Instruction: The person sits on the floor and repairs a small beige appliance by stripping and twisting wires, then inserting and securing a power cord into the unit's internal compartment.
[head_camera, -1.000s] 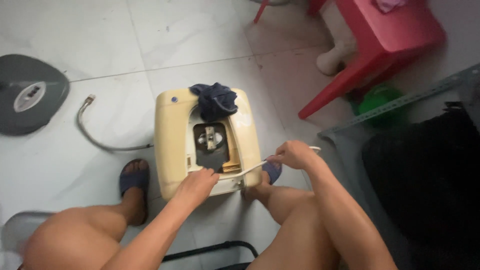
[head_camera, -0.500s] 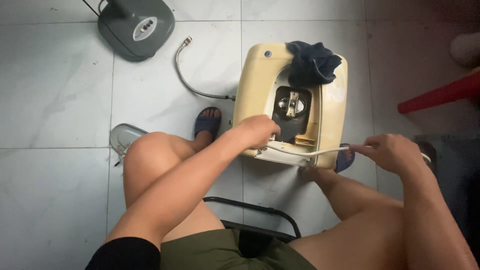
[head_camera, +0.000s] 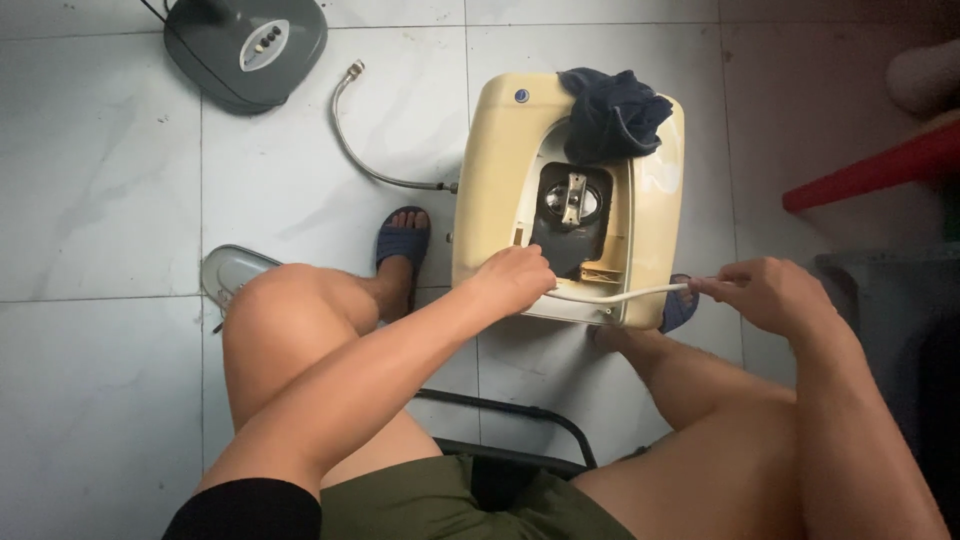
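Observation:
A cream-coloured appliance housing (head_camera: 500, 160) lies on the tiled floor between my feet, its middle open on a dark cavity with a round metal part (head_camera: 570, 200). A dark blue cloth (head_camera: 612, 115) is bunched on its far end. My left hand (head_camera: 515, 280) rests on the near edge of the opening, gripping one end of a white cable (head_camera: 625, 295). My right hand (head_camera: 765, 295) pinches the other end of that cable, pulled out to the right of the housing.
A braided metal hose (head_camera: 355, 140) runs from the housing's left side across the tiles. A grey round device with buttons (head_camera: 245, 45) sits at the far left. A red stool leg (head_camera: 870, 170) is on the right. A clear lid (head_camera: 228, 272) lies by my left knee.
The view has swung down and left, bringing the housing to the centre. My hands stay on the white cable, the right one holding it stretched out to the right.

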